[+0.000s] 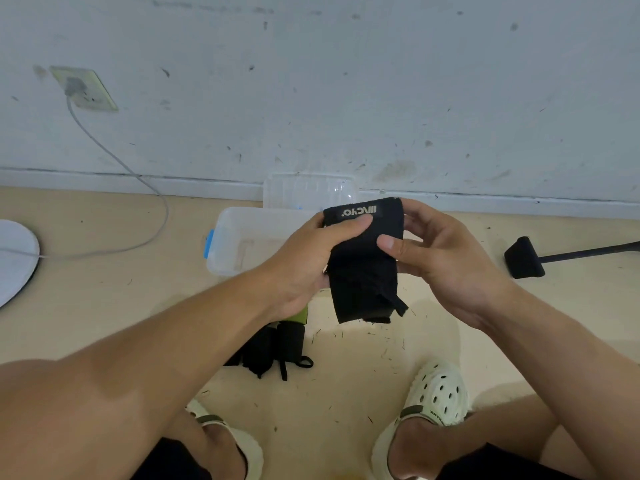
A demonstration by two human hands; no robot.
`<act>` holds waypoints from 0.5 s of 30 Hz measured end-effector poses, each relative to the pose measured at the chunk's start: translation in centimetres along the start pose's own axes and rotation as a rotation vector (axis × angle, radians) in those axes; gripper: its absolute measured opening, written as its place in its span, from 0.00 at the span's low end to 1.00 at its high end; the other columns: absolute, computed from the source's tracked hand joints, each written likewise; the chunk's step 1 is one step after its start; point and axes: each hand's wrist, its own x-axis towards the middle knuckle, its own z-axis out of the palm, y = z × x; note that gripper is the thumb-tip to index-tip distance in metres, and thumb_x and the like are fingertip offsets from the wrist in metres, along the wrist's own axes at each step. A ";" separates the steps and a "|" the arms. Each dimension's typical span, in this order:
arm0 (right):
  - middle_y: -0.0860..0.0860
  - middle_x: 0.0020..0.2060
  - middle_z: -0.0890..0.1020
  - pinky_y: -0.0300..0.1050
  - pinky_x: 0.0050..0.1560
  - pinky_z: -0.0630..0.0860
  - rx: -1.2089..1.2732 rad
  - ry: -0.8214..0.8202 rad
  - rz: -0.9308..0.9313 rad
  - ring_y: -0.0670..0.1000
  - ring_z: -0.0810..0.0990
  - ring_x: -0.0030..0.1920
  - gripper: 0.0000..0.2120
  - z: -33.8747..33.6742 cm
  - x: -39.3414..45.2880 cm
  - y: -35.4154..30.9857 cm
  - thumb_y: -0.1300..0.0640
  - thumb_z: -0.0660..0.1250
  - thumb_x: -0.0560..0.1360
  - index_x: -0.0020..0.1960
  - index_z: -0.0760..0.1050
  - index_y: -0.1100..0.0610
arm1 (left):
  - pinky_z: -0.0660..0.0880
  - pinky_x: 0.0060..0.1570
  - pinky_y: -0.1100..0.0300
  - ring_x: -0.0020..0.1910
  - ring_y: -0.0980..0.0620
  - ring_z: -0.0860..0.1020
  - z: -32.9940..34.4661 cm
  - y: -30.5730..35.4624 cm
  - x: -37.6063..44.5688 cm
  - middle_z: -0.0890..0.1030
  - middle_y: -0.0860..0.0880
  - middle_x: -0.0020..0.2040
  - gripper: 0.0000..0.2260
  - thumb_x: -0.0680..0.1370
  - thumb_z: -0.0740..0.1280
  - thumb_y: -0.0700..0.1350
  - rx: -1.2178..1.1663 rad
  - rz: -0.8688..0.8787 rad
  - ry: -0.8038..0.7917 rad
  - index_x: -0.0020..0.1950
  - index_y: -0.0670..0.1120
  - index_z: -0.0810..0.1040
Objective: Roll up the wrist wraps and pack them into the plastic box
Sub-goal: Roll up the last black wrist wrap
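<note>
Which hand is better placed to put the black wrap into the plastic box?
Probably the left hand: it grips the wrist wrap firmly, thumb across the top, and sits directly over the plastic box. The right hand only steadies the wrap's side.

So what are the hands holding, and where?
Both hands grip one black wrist wrap: left hand on its upper left edge, right hand on its right side.

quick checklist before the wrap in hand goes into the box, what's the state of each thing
1. Black wrist wrap held by both hands, left hand and right hand: ok.
2. Wrap rolled tight: not ok, its lower end hangs loose.
3. Plastic box open: ok, lid stands behind it.
4. Room inside box: cannot tell, hands cover part.
5. Other wraps packed: not ok, they lie on the floor.
</note>
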 end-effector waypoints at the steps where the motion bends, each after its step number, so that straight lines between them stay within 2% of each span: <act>1: 0.49 0.61 0.84 0.56 0.58 0.83 -0.002 0.010 -0.010 0.64 0.84 0.56 0.21 0.0 0.0 0.0 0.65 0.72 0.77 0.68 0.77 0.53 | 0.80 0.61 0.45 0.60 0.48 0.83 0.0 0.0 0.0 0.85 0.48 0.61 0.20 0.78 0.71 0.54 0.014 -0.013 -0.013 0.69 0.51 0.77; 4: 0.48 0.60 0.84 0.51 0.57 0.83 -0.001 0.036 -0.041 0.60 0.85 0.56 0.23 -0.1 -0.1 0.0 0.67 0.73 0.76 0.68 0.77 0.52 | 0.79 0.64 0.41 0.60 0.47 0.83 0.1 0.1 -0.1 0.85 0.48 0.60 0.21 0.78 0.70 0.57 0.038 -0.023 -0.034 0.68 0.52 0.77; 7: 0.47 0.57 0.85 0.46 0.56 0.81 -0.051 0.048 -0.072 0.52 0.85 0.57 0.24 0.0 -0.2 -0.1 0.69 0.75 0.73 0.63 0.79 0.51 | 0.79 0.65 0.41 0.61 0.45 0.83 0.1 0.2 -0.2 0.85 0.46 0.61 0.29 0.72 0.71 0.62 0.019 -0.028 -0.040 0.69 0.50 0.78; 8: 0.47 0.56 0.85 0.45 0.56 0.81 -0.075 0.047 -0.079 0.50 0.85 0.56 0.24 0.0 -0.3 -0.1 0.70 0.76 0.72 0.61 0.79 0.50 | 0.79 0.64 0.41 0.61 0.45 0.83 0.1 0.2 -0.2 0.85 0.45 0.61 0.28 0.72 0.71 0.61 0.011 -0.028 -0.030 0.68 0.49 0.78; 11: 0.48 0.55 0.86 0.42 0.53 0.81 -0.090 0.027 -0.081 0.49 0.85 0.56 0.24 0.1 -0.3 -0.1 0.74 0.75 0.69 0.57 0.80 0.52 | 0.81 0.58 0.46 0.58 0.45 0.84 0.0 0.2 -0.2 0.85 0.45 0.59 0.19 0.78 0.71 0.52 -0.013 -0.010 0.006 0.67 0.46 0.79; 13: 0.50 0.56 0.85 0.41 0.52 0.80 -0.048 -0.010 -0.065 0.49 0.84 0.57 0.24 0.0 -0.1 -0.3 0.77 0.74 0.69 0.57 0.79 0.54 | 0.82 0.51 0.49 0.56 0.46 0.83 -0.2 0.2 -0.1 0.84 0.45 0.58 0.17 0.79 0.72 0.46 -0.027 0.011 0.033 0.67 0.46 0.78; 15: 0.50 0.57 0.85 0.42 0.51 0.81 0.016 -0.057 -0.021 0.50 0.84 0.56 0.24 -0.1 -0.1 -0.5 0.72 0.75 0.70 0.61 0.79 0.53 | 0.84 0.49 0.51 0.55 0.46 0.84 -0.4 0.4 -0.1 0.83 0.44 0.58 0.17 0.77 0.74 0.42 -0.045 0.040 0.049 0.66 0.46 0.78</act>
